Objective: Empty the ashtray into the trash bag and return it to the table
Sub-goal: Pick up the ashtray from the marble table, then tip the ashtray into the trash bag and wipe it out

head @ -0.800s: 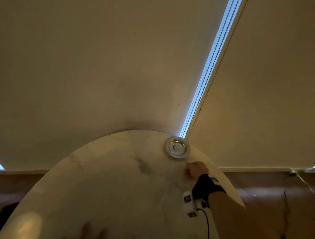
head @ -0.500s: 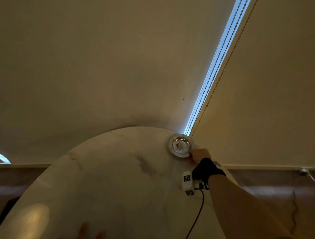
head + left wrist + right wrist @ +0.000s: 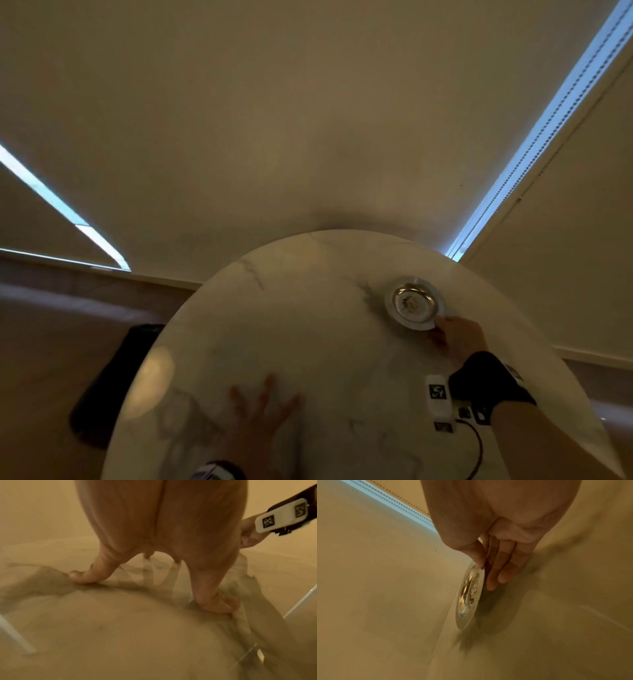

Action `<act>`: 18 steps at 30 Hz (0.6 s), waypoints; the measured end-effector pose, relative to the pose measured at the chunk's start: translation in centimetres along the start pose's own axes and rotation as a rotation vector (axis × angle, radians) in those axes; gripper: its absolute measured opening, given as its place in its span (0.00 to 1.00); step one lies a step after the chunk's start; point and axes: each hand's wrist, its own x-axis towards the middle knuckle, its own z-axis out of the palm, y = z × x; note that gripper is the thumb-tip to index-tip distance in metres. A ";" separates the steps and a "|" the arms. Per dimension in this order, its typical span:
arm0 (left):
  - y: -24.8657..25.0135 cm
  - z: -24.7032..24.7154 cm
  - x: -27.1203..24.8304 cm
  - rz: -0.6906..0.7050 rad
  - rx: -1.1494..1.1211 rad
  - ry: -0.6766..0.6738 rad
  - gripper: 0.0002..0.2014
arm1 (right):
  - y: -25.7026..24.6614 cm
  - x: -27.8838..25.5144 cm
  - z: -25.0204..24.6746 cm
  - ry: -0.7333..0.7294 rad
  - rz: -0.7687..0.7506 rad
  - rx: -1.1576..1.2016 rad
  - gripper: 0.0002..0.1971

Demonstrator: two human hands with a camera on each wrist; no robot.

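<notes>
The left hand (image 3: 263,416) is blurred in the head view, and its wrist is cut off by the bottom edge. From the left wrist view only the thumb and little finger show clearly; the middle fingers are hidden behind the palm. The right hand (image 3: 459,337) covers the near rim of the ashtray (image 3: 415,303), and the fingers under it are hidden there. The small specks inside the ashtray are too fine to identify. A dark shape (image 3: 113,383) on the floor left of the desk (image 3: 308,342) is partly hidden by the desk's edge and too dim to identify.
</notes>
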 end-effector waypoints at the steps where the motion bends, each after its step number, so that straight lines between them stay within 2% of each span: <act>1: 0.7 -0.7 -0.1 0.029 -0.068 -0.039 0.59 | 0.8 -1.6 1.3 -0.012 -0.001 -0.007 0.12; 3: 1.4 -0.4 0.6 0.042 -0.225 -0.051 0.52 | 1.8 -5.2 4.3 -0.057 -0.007 0.030 0.09; 5: 0.8 -0.5 0.1 0.078 -0.296 -0.041 0.50 | 2.0 -9.4 7.5 -0.092 0.004 0.077 0.07; 7: -0.7 0.0 -0.5 0.102 -0.389 0.025 0.47 | 2.1 -13.3 10.9 -0.144 0.006 0.110 0.06; 8: -1.9 0.3 -0.8 0.101 -0.515 0.082 0.44 | 1.9 -15.1 12.6 -0.171 -0.006 0.111 0.05; 11: -7.6 1.1 -1.6 -0.064 -1.077 0.351 0.29 | 1.1 -20.1 18.1 -0.254 -0.066 0.052 0.06; 12: -10.0 1.4 -2.1 -0.136 -1.247 0.387 0.21 | 0.8 -21.7 20.0 -0.293 -0.090 0.018 0.06; 14: -14.9 2.4 -2.9 -0.200 -1.565 0.411 0.11 | 0.2 -24.8 24.2 -0.376 -0.129 -0.048 0.06; 16: -19.3 3.3 -4.1 -0.188 -1.835 0.371 0.07 | -0.1 -27.4 28.5 -0.454 -0.144 -0.108 0.05; 18: -23.6 4.4 -5.0 -0.164 -1.867 0.395 0.06 | -0.3 -29.3 32.8 -0.522 -0.153 -0.157 0.04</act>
